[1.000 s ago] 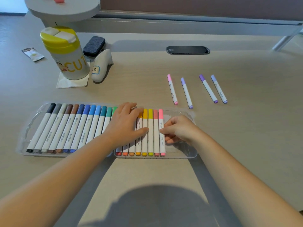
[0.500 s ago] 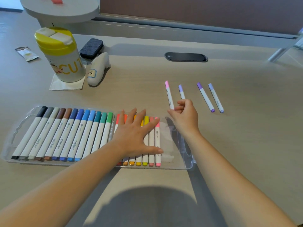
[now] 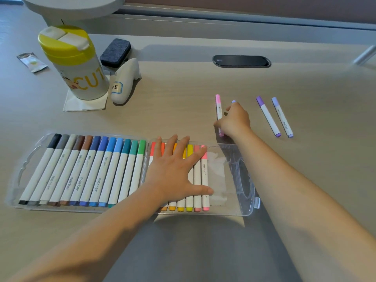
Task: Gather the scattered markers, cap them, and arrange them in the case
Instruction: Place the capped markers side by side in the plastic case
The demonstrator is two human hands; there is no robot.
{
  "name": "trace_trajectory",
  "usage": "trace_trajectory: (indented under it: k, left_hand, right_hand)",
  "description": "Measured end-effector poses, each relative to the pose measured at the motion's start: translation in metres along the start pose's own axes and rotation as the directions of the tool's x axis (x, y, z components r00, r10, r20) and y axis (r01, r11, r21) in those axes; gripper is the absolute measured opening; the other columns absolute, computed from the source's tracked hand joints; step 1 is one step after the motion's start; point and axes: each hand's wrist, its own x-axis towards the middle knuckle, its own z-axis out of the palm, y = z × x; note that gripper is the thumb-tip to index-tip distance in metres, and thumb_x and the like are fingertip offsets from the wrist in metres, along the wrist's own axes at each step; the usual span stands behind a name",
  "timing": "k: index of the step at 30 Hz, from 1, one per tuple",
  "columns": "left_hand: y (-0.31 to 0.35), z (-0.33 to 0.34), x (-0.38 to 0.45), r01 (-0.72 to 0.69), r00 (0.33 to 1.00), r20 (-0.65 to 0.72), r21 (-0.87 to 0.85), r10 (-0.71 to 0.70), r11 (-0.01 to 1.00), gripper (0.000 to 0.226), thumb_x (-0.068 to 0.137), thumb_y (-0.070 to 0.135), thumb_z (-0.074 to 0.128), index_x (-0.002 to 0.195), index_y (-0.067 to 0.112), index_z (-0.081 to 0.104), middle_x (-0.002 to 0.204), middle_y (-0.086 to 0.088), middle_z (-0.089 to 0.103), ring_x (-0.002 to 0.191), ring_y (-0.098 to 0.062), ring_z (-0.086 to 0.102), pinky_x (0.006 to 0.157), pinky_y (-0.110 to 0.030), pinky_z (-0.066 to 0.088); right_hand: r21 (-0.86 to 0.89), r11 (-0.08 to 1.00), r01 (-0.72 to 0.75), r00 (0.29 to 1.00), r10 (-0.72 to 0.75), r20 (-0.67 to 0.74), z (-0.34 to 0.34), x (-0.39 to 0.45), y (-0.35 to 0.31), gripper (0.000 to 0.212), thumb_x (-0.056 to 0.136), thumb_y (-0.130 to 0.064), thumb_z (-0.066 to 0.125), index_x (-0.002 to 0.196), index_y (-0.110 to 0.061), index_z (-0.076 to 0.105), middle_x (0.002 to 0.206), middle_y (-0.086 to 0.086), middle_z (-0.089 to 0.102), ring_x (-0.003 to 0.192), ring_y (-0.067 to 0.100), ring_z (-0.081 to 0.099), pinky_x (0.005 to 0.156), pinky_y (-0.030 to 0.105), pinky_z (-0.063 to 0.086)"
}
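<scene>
At twelve o'clock of the clear marker case (image 3: pixel 247 208), my right hand (image 3: pixel 234 120) pinches the pink marker (image 3: pixel 218 110). My left hand (image 3: pixel 175 171) lies flat, fingers spread, on the cased markers (image 3: pixel 198 180)

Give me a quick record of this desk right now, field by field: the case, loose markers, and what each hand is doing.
case: clear marker case, open, free room at its right end
left hand: left hand flat on the warm-coloured markers in the case
right hand: right hand closing on the pink marker and the lilac marker; grip unclear
loose markers: purple marker, lavender marker, both capped
</scene>
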Motion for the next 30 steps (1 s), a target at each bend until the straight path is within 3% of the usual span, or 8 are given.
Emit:
trace_trajectory:
  k: [2,4,8,10,13,18,21,30]
  left_hand:
    - [0.0,0.0,0.0,0.002,1.0,0.008,-0.008,-0.001,1.0,0.094,0.064,0.088,0.028,0.142,0.047,-0.006,0.156,0.001,-0.007,0.143,-0.029,-0.012,0.111,-0.052,-0.013]
    - [0.0,-0.001,0.0,0.0,1.0,-0.004,-0.014,0.0,1.0,0.093,0.065,0.087,0.029,0.142,0.047,-0.006,0.156,0.001,-0.007,0.143,-0.029,-0.012,0.111,-0.052,-0.014]
    - [0.0,0.002,-0.001,-0.001,1.0,-0.016,-0.004,0.001,1.0,0.096,0.059,0.089,0.019,0.142,0.047,-0.005,0.156,0.001,-0.004,0.143,-0.029,-0.01,0.111,-0.052,-0.013]
    - [0.001,0.001,-0.001,-0.003,1.0,-0.018,-0.004,0.003,1.0,0.094,0.063,0.089,0.025,0.142,0.046,-0.004,0.156,0.001,-0.003,0.143,-0.029,-0.009,0.112,-0.052,-0.012]
    - [0.0,0.001,-0.001,-0.002,1.0,-0.026,-0.006,0.002,1.0,0.094,0.064,0.088,0.028,0.143,0.045,-0.001,0.156,0.0,-0.002,0.143,-0.029,-0.008,0.112,-0.053,-0.01]
    - [-0.001,-0.001,0.0,-0.005,1.0,0.01,0.001,0.005,1.0,0.113,0.047,0.096,0.018,0.144,0.042,-0.003,0.156,0.0,-0.002,0.143,-0.029,-0.008,0.112,-0.053,-0.009]
    - [-0.003,-0.006,-0.001,-0.013,0.999,0.048,-0.031,0.015,0.999,0.113,0.052,0.092,0.034,0.145,0.038,0.0,0.156,0.0,-0.004,0.143,-0.028,-0.009,0.113,-0.051,-0.01]
    - [-0.006,-0.012,-0.003,-0.027,0.998,0.047,-0.114,0.033,0.993,0.124,0.039,0.09,0.021,0.147,0.03,0.006,0.156,-0.001,0.002,0.143,-0.026,-0.007,0.114,-0.047,-0.009]
  right_hand:
    - [0.262,0.962,-0.073,0.985,0.028,0.168,-0.01,-0.001,-0.006,0.053,0.08,0.011,0.052,0.131,0.004,0.038,0.13,0.019,0.046,0.079,0.033,0.061,0.068,0.041,0.055]
    - [0.513,0.852,-0.103,0.961,-0.048,0.272,-0.022,-0.012,-0.01,0.045,0.083,0.014,0.044,0.127,0.005,0.039,0.096,0.018,0.051,0.068,0.028,0.058,0.063,0.037,0.055]
    - [0.642,0.763,-0.078,0.937,-0.163,0.308,-0.034,-0.041,-0.006,0.029,0.087,0.012,0.04,0.109,-0.007,0.038,0.084,0.009,0.044,0.068,0.023,0.06,0.053,0.027,0.057]
    - [0.624,0.774,-0.104,0.923,-0.159,0.351,-0.036,-0.054,0.001,0.012,0.091,0.004,0.041,0.09,-0.008,0.043,0.077,0.008,0.045,0.065,0.022,0.058,0.052,0.026,0.056]
    - [0.53,0.837,-0.133,0.898,-0.125,0.422,-0.037,-0.065,0.021,0.02,0.095,-0.011,0.045,0.075,-0.01,0.047,0.068,0.008,0.05,0.057,0.017,0.054,0.046,0.022,0.053]
    - [0.376,0.908,-0.184,0.831,-0.061,0.553,-0.035,-0.076,0.044,0.012,0.09,-0.004,0.053,0.078,-0.002,0.055,0.069,0.013,0.055,0.041,0.007,0.055,0.044,0.015,0.052]
    - [0.326,0.934,-0.143,0.82,-0.073,0.568,-0.03,-0.081,0.046,0.011,0.089,-0.001,0.053,0.078,-0.002,0.055,0.069,0.013,0.057,0.039,0.005,0.056,0.044,0.014,0.051]
    - [0.187,0.982,-0.008,0.871,-0.085,0.484,-0.012,-0.092,0.043,0.022,0.08,0.001,0.066,0.072,-0.01,0.049,0.06,0.009,0.058,0.05,0.017,0.054,0.056,0.029,0.053]
